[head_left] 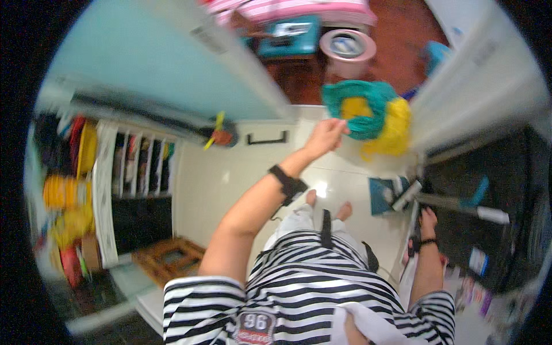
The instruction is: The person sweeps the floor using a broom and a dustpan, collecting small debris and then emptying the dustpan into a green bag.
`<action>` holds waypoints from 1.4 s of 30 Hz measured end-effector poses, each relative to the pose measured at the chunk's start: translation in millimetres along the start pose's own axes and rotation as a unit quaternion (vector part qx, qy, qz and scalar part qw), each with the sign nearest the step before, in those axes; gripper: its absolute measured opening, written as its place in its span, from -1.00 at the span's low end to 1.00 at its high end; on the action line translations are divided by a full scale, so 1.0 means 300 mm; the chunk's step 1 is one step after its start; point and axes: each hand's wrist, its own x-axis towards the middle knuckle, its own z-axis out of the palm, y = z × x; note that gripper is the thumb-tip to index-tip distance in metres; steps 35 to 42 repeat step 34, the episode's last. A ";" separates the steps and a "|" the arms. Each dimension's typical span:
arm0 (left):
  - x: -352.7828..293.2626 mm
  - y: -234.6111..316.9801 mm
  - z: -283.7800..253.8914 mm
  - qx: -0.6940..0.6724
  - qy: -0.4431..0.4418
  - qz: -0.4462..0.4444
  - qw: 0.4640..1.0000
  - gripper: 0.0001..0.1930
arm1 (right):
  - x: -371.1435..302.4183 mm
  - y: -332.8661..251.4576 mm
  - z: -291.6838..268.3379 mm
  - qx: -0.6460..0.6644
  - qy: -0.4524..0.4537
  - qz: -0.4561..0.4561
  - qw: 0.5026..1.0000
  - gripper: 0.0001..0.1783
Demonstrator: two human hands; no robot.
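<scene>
My left hand (326, 138) is stretched forward, its fingers pinched on a bunched green and yellow cloth (368, 109). The green part hangs in a loop round a yellow patch, and more yellow droops on the right side. Low on the right, my right hand (428, 221) is closed beside a dark, shiny surface. A grey bar (440, 200) with a teal end passes just above it. What the right fingers hold, if anything, is too blurred to make out.
Beyond the doorway stand a pink-rimmed bin (347, 49) and a teal box (289, 37). A white rack (105, 190) is at the left, with a brown wooden frame (169, 260) near it. A teal flat thing (380, 196) lies on the pale tiled floor (230, 178).
</scene>
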 end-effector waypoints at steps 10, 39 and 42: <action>-0.208 -0.312 -0.276 -0.067 0.244 -0.031 0.967 -0.70 | 0.040 -0.359 0.545 -0.107 -0.224 -0.040 0.968 -0.71; -1.102 -0.951 -0.853 -0.232 0.564 -0.113 0.785 -0.80 | -0.725 -0.650 2.079 -0.278 -0.635 -0.216 0.688 -0.85; -1.102 -0.951 -0.853 -0.232 0.564 -0.113 0.785 -0.80 | -0.725 -0.650 2.079 -0.278 -0.635 -0.216 0.688 -0.85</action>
